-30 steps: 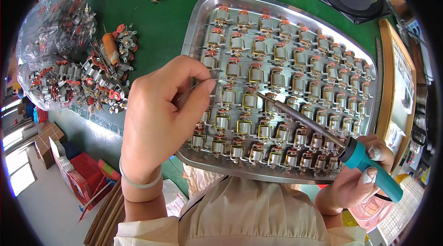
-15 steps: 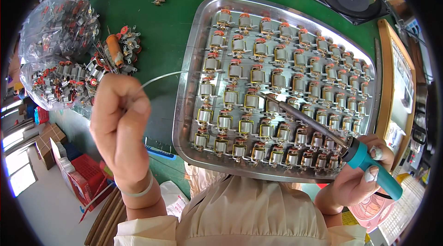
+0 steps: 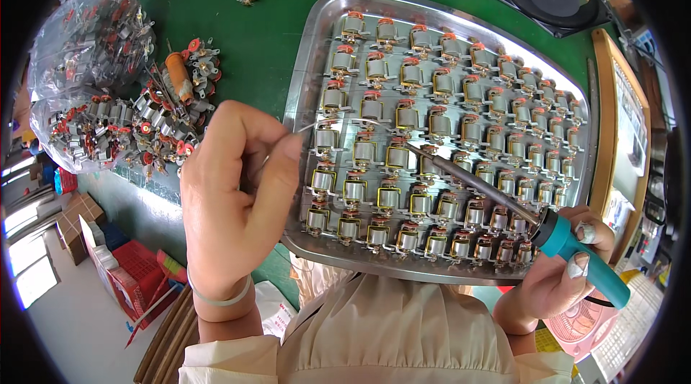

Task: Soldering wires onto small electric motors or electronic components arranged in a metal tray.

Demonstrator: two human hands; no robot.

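Silvery wire (image 3: 338, 120) between thumb and forefinger of the left hand (image 3: 232, 200)

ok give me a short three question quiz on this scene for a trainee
1. Which tool does the right hand hold?
2. True or false: the clear plastic bag lies to the left of the metal tray.
3. The left hand pinches:
a) a cotton rag
b) a thin solder wire
c) a pair of tweezers

Key:
1. A soldering iron, with a teal handle.
2. True.
3. b
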